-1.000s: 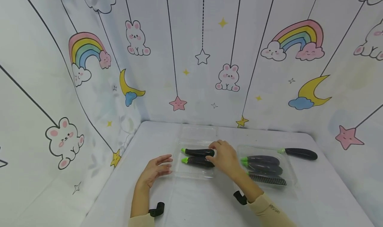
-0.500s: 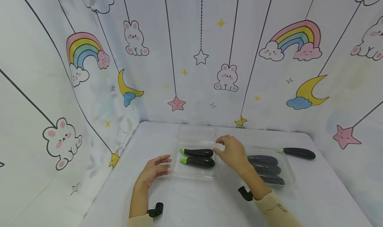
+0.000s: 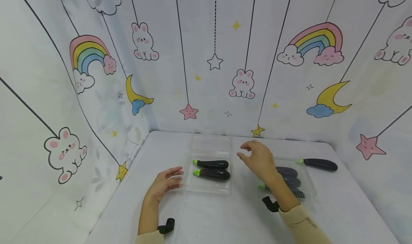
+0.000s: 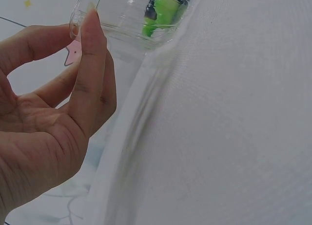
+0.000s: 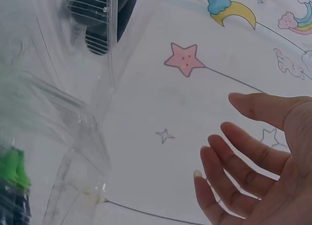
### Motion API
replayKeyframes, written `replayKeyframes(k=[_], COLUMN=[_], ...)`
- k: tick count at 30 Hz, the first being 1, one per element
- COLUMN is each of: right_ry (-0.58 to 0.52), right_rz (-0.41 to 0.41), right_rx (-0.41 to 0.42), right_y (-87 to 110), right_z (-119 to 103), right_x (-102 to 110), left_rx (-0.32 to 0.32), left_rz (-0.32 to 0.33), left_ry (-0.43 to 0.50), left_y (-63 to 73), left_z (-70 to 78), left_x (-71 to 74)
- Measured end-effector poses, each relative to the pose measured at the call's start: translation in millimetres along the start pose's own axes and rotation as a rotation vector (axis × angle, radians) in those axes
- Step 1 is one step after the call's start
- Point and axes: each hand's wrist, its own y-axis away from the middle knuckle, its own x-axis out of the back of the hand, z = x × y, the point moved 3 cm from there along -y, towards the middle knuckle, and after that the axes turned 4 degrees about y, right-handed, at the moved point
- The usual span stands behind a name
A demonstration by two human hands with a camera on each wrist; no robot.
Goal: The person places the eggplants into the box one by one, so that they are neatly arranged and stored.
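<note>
A clear plastic clamshell box [image 3: 207, 189] lies on the table with its lid [image 3: 212, 143] folded back. Two dark eggplants with bright green stems, a slimmer one [image 3: 212, 164] behind a fuller one [image 3: 214, 174], lie side by side in it. At the box's left edge is my left hand [image 3: 165, 184], fingers loosely bent; in the left wrist view its fingertips [image 4: 91, 21] are right at the clear rim. Between this box and another one, my right hand [image 3: 260, 161] hovers with thumb and fingers apart, holding nothing. It partly hides the eggplants at right.
A second clear box [image 3: 311, 188] at right contains several eggplants, the front one looking striped under ridged plastic. Behind its right corner lies a single eggplant [image 3: 320, 164]. A patterned cloth wall [image 3: 212, 90] rises behind the white table [image 3: 222, 219].
My right hand has come off the eggplants in the left box and moved right and back, over the second box's near-left side. My left hand stays at the box's edge.
</note>
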Motion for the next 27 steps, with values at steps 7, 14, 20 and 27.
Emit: replayKeyframes(k=[7, 14, 20, 27], right_ry=[-0.014, -0.033, -0.034, -0.004], right_rz=[0.019, 0.038, 0.068, 0.056], right_rx=[-0.025, -0.041, -0.037, -0.065], right_y=[-1.2, 0.9, 2.5, 2.1], right_z=[16.5, 38.2, 53.3, 70.9], right_x=[12.5, 19.6, 28.6, 37.2], left_rx=[-0.002, 0.003, 0.006, 0.005], left_rz=[-0.006, 0.000, -0.011, -0.016], left_ry=[0.003, -0.004, 0.019, 0.020], left_y=[0.0, 1.1, -0.1, -0.1], left_z=[0.2, 0.7, -0.5, -0.5], left_x=[-0.3, -0.3, 0.0, -0.3])
